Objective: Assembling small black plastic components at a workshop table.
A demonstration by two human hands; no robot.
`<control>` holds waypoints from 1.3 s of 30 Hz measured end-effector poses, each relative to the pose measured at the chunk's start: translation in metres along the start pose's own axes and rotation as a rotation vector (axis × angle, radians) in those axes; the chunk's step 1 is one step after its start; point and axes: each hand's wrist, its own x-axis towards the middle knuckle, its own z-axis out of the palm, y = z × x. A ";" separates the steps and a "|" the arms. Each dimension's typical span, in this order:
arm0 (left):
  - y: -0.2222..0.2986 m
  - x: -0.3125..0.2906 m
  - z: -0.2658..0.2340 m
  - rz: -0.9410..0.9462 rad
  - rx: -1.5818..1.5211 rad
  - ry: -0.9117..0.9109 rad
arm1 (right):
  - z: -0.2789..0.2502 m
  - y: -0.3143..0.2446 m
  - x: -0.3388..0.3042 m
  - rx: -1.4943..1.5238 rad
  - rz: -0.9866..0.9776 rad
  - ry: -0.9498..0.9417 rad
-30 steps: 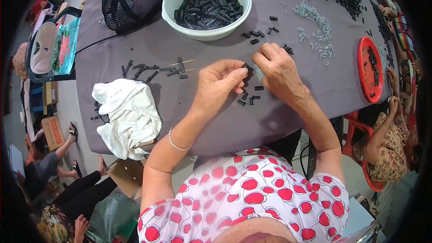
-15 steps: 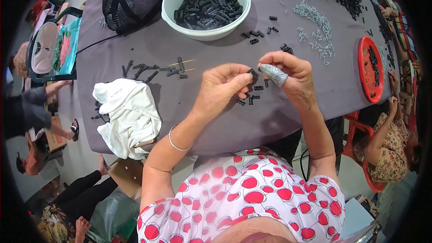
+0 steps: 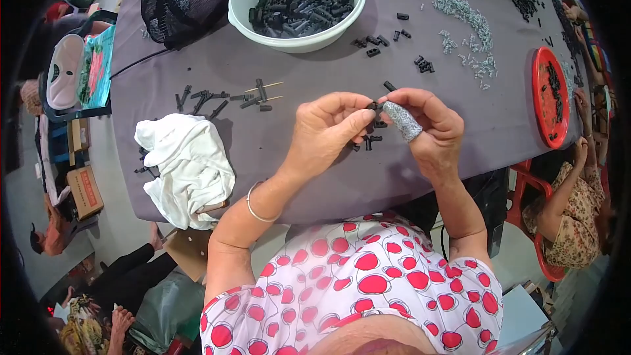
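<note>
My left hand [image 3: 328, 128] is closed in a pinch on a small black plastic part [image 3: 374, 106]. Close against it, my right hand [image 3: 437, 125] has its fingertips pressed together at the same part; whether it holds a piece of its own is hidden. A speckled grey wrap [image 3: 402, 122] covers my right thumb. On the grey cloth just under my fingers lie several loose black parts [image 3: 369, 142]. Another black tube-shaped piece [image 3: 390, 85] lies just beyond my right fingertips.
A white bowl [image 3: 296, 45] of black parts stands ahead. Left are a black mesh cover [image 3: 190, 3], thin sticks with black pieces [image 3: 261, 91] and a white cloth [image 3: 187, 171]. Right are small grey pieces [image 3: 473, 23] and a red tray [image 3: 540, 102]. Other people sit on both sides.
My right hand has moved left, bringing its fingertips against the black part in my left hand. The standing person at the left has gone from view. The picture has shifted slightly.
</note>
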 end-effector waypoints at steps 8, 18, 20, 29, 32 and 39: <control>0.000 -0.003 0.003 0.014 0.129 0.039 | 0.001 0.006 -0.003 -0.125 -0.062 0.046; -0.008 -0.003 0.004 0.177 0.368 0.079 | 0.008 0.013 -0.006 -0.157 -0.037 0.139; -0.008 -0.001 0.002 0.241 0.475 0.099 | 0.011 0.016 -0.004 -0.142 -0.034 0.143; -0.006 0.002 -0.002 0.314 0.636 0.116 | 0.010 0.020 0.002 -0.136 0.031 0.099; -0.008 0.000 -0.005 0.296 0.628 0.120 | 0.013 0.019 0.003 -0.134 0.027 0.084; -0.015 0.000 -0.002 0.311 0.535 0.155 | 0.019 0.012 0.006 -0.451 -0.085 0.111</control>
